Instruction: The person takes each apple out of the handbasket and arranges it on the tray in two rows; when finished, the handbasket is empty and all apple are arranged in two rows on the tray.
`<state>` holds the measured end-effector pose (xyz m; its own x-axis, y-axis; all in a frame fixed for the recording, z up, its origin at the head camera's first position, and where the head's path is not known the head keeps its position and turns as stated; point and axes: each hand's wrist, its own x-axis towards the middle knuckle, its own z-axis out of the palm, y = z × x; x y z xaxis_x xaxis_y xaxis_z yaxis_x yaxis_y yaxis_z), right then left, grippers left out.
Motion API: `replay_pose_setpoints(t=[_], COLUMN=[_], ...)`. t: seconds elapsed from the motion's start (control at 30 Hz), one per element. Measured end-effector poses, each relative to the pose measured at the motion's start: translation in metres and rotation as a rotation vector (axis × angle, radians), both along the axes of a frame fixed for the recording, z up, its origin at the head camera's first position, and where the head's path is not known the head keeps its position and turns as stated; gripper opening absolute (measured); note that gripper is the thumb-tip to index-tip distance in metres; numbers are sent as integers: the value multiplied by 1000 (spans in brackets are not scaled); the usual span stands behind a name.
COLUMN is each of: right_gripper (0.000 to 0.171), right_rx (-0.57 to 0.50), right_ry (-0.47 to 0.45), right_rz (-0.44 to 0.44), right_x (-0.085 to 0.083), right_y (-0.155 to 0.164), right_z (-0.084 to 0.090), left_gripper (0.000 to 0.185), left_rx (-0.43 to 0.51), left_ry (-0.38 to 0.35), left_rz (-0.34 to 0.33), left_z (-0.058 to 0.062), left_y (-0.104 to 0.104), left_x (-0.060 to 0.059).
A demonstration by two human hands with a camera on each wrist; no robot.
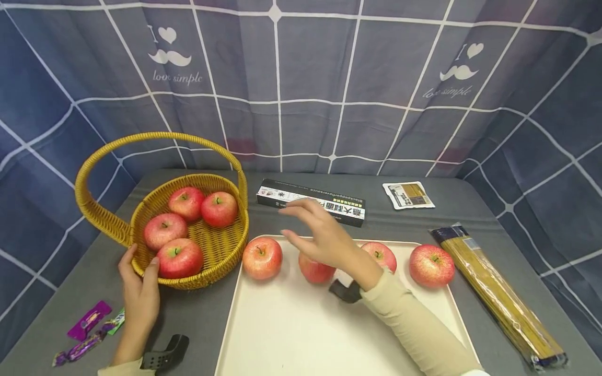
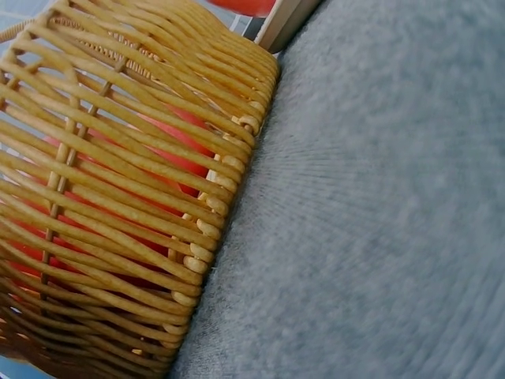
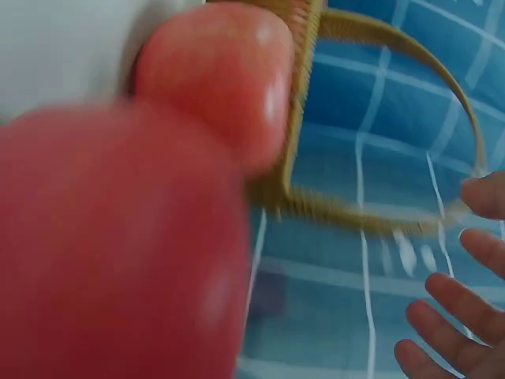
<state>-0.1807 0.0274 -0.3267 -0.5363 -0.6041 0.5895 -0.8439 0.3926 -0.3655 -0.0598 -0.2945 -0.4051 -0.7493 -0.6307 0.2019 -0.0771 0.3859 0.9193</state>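
A yellow wicker basket (image 1: 213, 271) with a tall arched handle stands at the left with several red apples (image 1: 180, 258) inside. My left hand (image 1: 140, 292) grips its near left rim, thumb at the rim beside an apple. In the left wrist view the woven side of the basket (image 2: 118, 189) fills the left half. Over the far part of a cream tray (image 1: 277, 324), my right hand (image 1: 324, 237) hovers with fingers spread and holds nothing. Below it an apple (image 1: 316, 270) is partly hidden; another apple (image 1: 262, 257) sits at the tray's far left corner.
Two more apples, one speckled (image 1: 431, 266), lie along the tray's far right. Behind the tray are a black box (image 1: 310, 201) and a small white sachet (image 1: 408, 195). A long pasta packet (image 1: 498, 297) lies at the right. Wrapped candies (image 1: 89, 319) lie front left.
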Motion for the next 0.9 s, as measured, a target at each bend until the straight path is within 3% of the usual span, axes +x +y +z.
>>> replay_pose_setpoints(t=[0.13, 0.47, 0.6, 0.73, 0.83, 0.9], right_gripper=[35, 52, 57, 60, 57, 50], right_rx=[96, 467, 497, 468, 461, 455], right_ry=[19, -275, -427, -570, -591, -549], right_rz=[61, 116, 132, 219, 321, 367], right_x=[-6, -9, -6, -1, -1, -2], right_y=[-64, -180, -202, -209, -209, -206], right_z=[1, -13, -21, -23, -24, -25], left_gripper=[53, 55, 55, 55, 55, 55], left_rx=[-7, -10, -10, -13, -16, -16], left_ry=[1, -9, -18, -45, -53, -44], left_rz=[-1, -20, -33, -48, -48, -41], left_z=[2, 3, 6, 8, 9, 8], left_y=[0, -2, -2, -1, -1, 0], left_x=[0, 1, 0, -1, 0, 1])
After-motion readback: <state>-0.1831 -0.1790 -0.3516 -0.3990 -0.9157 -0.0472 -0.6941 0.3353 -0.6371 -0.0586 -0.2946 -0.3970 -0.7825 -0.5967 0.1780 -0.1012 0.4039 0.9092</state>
